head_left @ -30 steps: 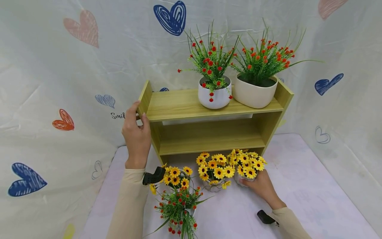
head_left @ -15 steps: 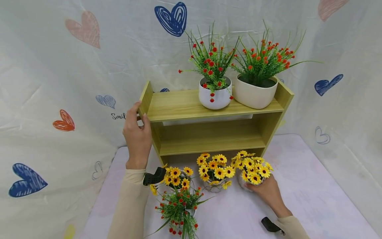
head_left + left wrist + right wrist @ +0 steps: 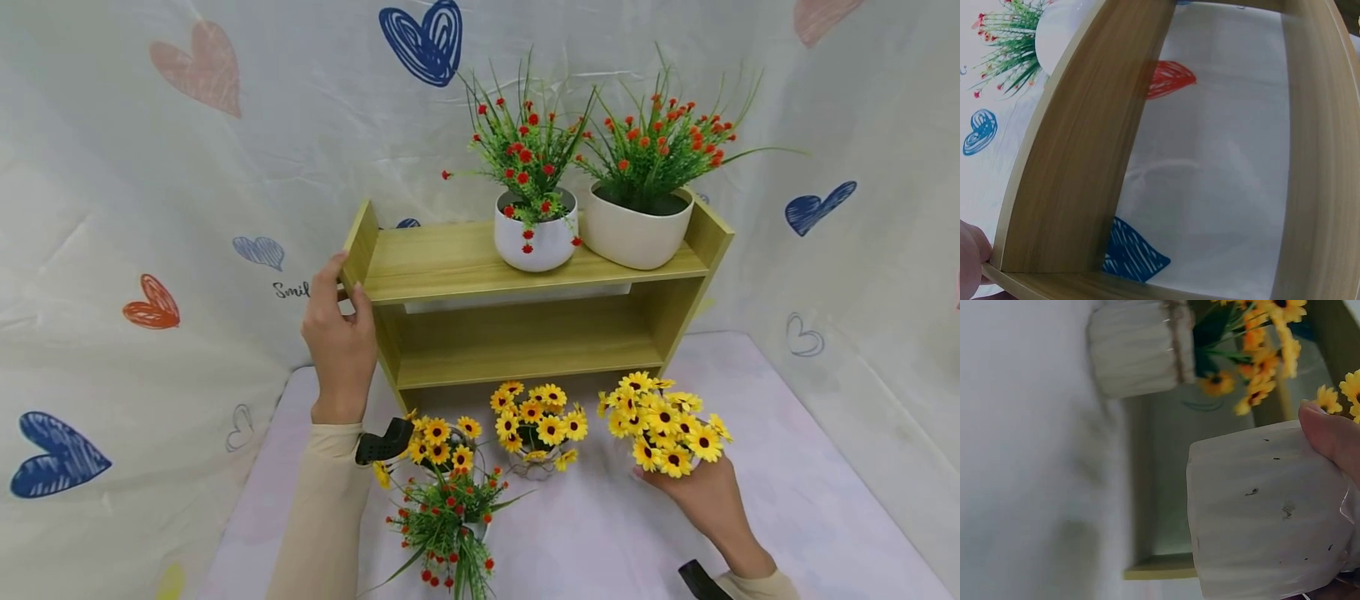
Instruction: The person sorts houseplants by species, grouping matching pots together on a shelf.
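Gripping the wooden shelf (image 3: 431,258) by its left side panel, the left hand (image 3: 341,346) stays clear of the right hand (image 3: 708,496), which clasps a potted sunflower bunch (image 3: 660,418) before the shelf's right end; a second sunflower pot (image 3: 551,430) stands before its middle; a white round pot (image 3: 547,250) and a cream oval pot (image 3: 637,237), both red-flowered, stand on its top board.

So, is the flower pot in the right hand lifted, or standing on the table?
Lifted: in the right wrist view, the shelf shows between the table and the flower pot that the right hand grips.
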Motion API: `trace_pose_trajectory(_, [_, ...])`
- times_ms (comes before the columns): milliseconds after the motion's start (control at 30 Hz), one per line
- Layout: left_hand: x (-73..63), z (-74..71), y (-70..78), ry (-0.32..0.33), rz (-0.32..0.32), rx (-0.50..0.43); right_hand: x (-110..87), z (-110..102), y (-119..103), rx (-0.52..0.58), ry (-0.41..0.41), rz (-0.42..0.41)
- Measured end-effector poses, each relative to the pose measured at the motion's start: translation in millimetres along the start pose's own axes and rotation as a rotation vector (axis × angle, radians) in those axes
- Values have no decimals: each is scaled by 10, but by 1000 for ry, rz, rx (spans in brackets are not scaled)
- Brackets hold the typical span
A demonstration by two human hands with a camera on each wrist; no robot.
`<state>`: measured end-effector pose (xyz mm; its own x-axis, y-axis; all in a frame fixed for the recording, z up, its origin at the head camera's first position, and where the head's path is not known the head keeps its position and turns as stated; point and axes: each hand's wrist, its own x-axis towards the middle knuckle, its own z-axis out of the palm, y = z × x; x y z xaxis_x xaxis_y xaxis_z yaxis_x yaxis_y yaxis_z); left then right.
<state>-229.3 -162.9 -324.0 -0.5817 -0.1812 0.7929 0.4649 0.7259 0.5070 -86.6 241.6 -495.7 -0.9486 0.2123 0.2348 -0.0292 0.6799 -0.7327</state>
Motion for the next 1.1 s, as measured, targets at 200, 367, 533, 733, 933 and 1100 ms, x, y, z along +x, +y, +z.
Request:
trace_pose_trajectory(200, [9,-1,-5,0,-1,0,28,-81,-183,76,83,-123])
trace_pose_trajectory(367, [12,-5,1,1,-3,2,143,-79,-316,188,96,-201])
trace_pose_trajectory(533, [7,-3,5,-2,-6,5,349,-28,-423,326,63,-326])
trace_pose_trajectory(733, [5,5,-1,-1,-6,5,643,57,-561,158,173,-501])
trace_pose_trajectory(933, [4,6,-12,1,-5,6,865,114,-677,38,262,-533])
trace_pose_trajectory(1100, [-1,-2,-7,-1,-7,6,1005,162,-758,-14,308,-478])
